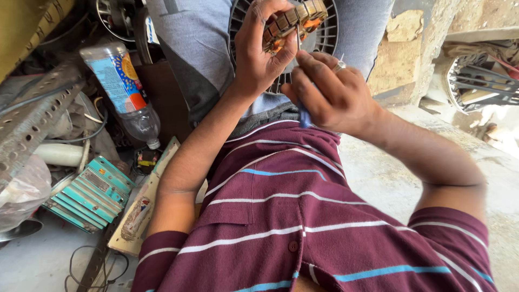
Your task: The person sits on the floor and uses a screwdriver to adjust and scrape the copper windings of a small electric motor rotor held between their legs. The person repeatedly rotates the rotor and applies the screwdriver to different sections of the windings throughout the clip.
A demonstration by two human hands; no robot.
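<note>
My left hand (259,48) grips a round motor stator (294,20) with copper-coloured windings, held up over my lap. My right hand (327,92) holds a thin tool with a blue handle (304,116); its metal tip touches the stator's rim. A ring sits on one right finger. Behind the stator lies a dark fan grille (324,40) on my knees. My maroon striped shirt (303,216) fills the lower part of the view.
At the left lie a plastic bottle (124,89), a perforated metal bar (32,116), a teal finned part (89,194), a flat worn board (140,211) and loose wires. Another fan guard (478,81) rests at the right on the concrete floor (378,178).
</note>
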